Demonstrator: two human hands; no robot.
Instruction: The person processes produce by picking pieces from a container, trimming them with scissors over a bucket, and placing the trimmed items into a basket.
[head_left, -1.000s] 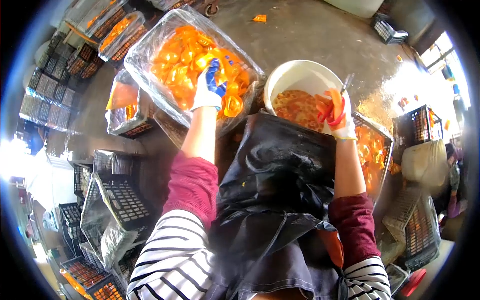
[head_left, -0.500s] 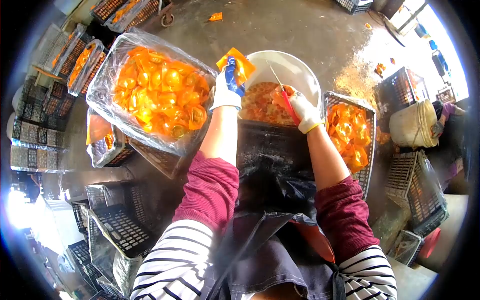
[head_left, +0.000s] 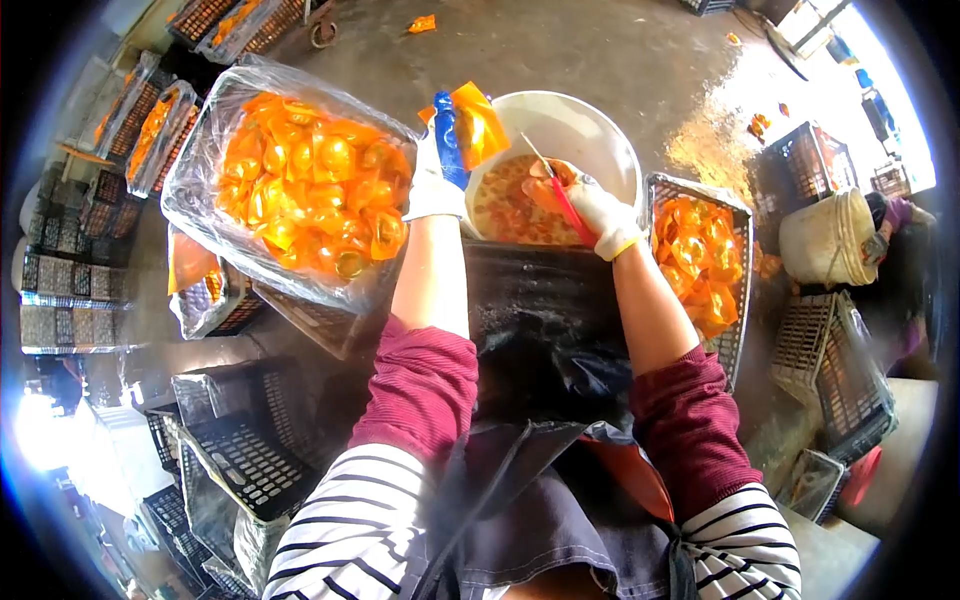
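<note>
Head view: left hand [head_left: 447, 158] grips 1 orange packet [head_left: 480, 126]; right hand [head_left: 598, 210] grips a red-handled blade [head_left: 570, 206] above the white bucket [head_left: 590, 125].

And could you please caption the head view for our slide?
Gloved left hand holds an orange packet, right hand a red-handled tool, by a white bucket.

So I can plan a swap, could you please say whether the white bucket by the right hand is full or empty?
Partly full: orange-red contents lie inside the white bucket, with bare wall showing above them.
</note>
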